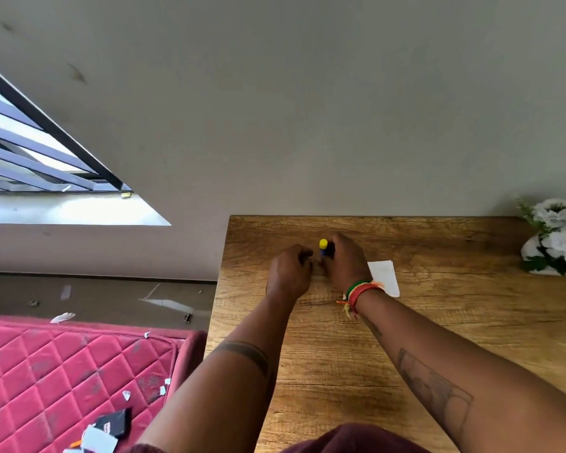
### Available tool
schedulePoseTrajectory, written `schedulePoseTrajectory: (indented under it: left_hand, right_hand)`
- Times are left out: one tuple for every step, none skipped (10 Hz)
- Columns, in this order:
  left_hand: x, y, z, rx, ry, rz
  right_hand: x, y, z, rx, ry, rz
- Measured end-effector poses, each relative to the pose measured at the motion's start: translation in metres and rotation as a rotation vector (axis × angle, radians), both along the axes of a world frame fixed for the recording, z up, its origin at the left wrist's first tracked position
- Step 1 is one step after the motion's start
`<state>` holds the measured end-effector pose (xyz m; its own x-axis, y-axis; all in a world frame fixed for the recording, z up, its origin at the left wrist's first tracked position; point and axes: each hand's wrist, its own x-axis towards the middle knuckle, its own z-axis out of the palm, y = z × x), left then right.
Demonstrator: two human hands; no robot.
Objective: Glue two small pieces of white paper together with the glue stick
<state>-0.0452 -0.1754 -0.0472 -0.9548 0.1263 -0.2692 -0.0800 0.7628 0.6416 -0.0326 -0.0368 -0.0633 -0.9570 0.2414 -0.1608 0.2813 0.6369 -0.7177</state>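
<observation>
Wooden table (406,338) against a plain grey wall; we log its contents. Glue stick (323,247): yellow end up, blue body, upright near the far edge, gripped in our right hand (345,261), fingers curled around it. Left hand (290,268): closed into a loose fist just beside the stick; whether it holds anything we cannot tell. White paper (384,277): flat on the table, partly under our right wrist. White flowers (557,237): far right corner. Red quilted mattress (62,371): left of the table, strewn with paper scraps.
</observation>
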Motion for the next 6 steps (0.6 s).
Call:
schedulePoseTrajectory:
  left_hand:
    - [-0.002, -0.005, -0.004, -0.014, -0.004, 0.0]
    - [-0.002, -0.006, -0.004, -0.026, -0.005, -0.01]
    - [-0.001, -0.006, 0.0, -0.043, 0.001, -0.021]
    - [0.004, -0.004, 0.008, -0.055, 0.021, -0.037]
    - [0.009, -0.005, 0.019, -0.048, 0.058, -0.024]
    - [0.013, -0.003, 0.034, -0.059, 0.118, -0.03]
  right_hand:
    - [-0.001, 0.002, -0.009, 0.061, -0.014, 0.04]
    - [-0.001, 0.003, -0.01, 0.07, -0.025, 0.063]
    - [0.0, 0.005, -0.006, 0.045, -0.048, 0.069]
    - [0.006, 0.007, 0.004, 0.046, -0.065, 0.071]
    - [0.016, 0.014, 0.014, 0.045, -0.047, 0.065]
    - [0.022, 0.019, 0.025, 0.065, -0.002, 0.054]
